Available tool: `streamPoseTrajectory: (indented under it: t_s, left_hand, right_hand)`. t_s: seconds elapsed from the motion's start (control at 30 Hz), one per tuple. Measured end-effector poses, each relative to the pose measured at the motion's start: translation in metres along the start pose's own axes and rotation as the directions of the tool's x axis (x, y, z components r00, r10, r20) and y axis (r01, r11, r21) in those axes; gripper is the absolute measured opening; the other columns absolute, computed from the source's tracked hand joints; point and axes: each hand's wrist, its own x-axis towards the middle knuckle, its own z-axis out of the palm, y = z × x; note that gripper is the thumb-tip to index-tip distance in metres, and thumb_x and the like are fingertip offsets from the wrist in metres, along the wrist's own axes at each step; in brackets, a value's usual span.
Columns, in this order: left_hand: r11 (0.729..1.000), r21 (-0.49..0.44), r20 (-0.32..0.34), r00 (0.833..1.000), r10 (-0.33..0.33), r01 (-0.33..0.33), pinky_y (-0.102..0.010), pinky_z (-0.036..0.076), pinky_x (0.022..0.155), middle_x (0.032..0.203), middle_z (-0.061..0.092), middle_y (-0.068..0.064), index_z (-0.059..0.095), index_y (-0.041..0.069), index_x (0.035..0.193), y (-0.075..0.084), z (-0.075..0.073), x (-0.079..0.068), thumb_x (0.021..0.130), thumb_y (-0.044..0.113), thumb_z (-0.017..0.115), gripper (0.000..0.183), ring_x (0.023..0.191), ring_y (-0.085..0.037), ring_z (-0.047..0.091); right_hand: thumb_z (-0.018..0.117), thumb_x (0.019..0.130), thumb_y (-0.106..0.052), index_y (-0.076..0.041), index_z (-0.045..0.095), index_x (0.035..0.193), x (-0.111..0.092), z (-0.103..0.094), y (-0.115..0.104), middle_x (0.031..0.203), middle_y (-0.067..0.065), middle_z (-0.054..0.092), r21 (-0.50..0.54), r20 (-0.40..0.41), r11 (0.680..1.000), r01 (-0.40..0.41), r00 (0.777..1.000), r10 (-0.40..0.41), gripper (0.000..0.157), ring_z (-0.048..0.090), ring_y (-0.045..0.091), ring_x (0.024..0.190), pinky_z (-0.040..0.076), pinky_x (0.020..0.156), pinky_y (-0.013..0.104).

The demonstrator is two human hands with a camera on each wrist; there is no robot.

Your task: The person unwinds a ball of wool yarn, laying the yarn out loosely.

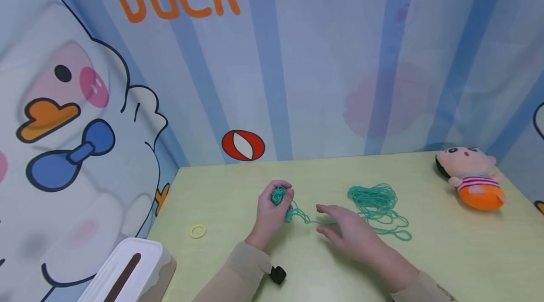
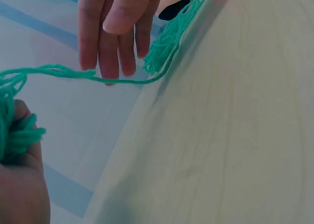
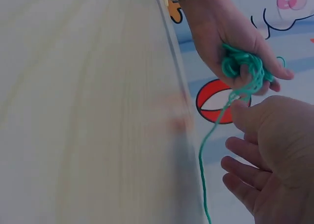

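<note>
My left hand (image 1: 280, 194) is curled round a small wad of green yarn (image 1: 278, 194) on the pale yellow-green table (image 1: 446, 255). From the wad a single strand (image 1: 312, 221) runs right to a loose pile of the same yarn (image 1: 374, 200). My right hand (image 1: 324, 219) hovers over that strand with straight, spread fingers and grips nothing. The right wrist view shows the wad (image 3: 243, 69) in the left hand (image 3: 235, 47) and the strand (image 3: 206, 160) passing the open right hand (image 3: 265, 160). In the left wrist view, the right hand's fingers (image 2: 108, 32) hang just above the strand (image 2: 122, 80).
A plush doll (image 1: 473, 177) lies at the table's far right. A yellow ring (image 1: 198, 231) sits near the left edge, a white box with a slot (image 1: 127, 273) at the front left corner. A small black object (image 1: 278, 274) lies by my left sleeve. Printed cloth walls enclose the table.
</note>
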Motion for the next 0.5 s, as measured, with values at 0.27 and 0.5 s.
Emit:
streamPoseTrajectory:
  t_s: [0.27,0.5]
  left_hand:
    - [1.000,-0.007,-0.018,1.000,-0.010,0.009,-0.020,0.061,0.084,0.114,0.075,-0.017,0.067,0.007,0.123,0.001,-0.003,0.000,0.109,0.023,0.071,0.022,0.084,-0.012,0.068]
    - [1.000,-0.007,-0.073,0.997,-0.018,0.018,-0.021,0.056,0.076,0.094,0.068,-0.002,0.071,0.011,0.118,0.000,-0.004,0.001,0.109,0.028,0.071,0.019,0.078,-0.014,0.064]
  right_hand:
    - [0.078,0.102,-0.018,-0.013,0.083,0.121,0.019,0.009,-0.009,0.107,-0.001,0.085,-0.010,0.058,0.992,-0.126,0.990,0.127,0.020,0.081,0.019,0.101,0.066,0.090,0.043]
    - [0.076,0.104,-0.014,-0.014,0.083,0.110,0.009,-0.022,0.009,0.104,-0.001,0.082,-0.020,-0.076,0.985,-0.174,0.982,0.172,0.009,0.071,0.011,0.086,0.059,0.072,0.031]
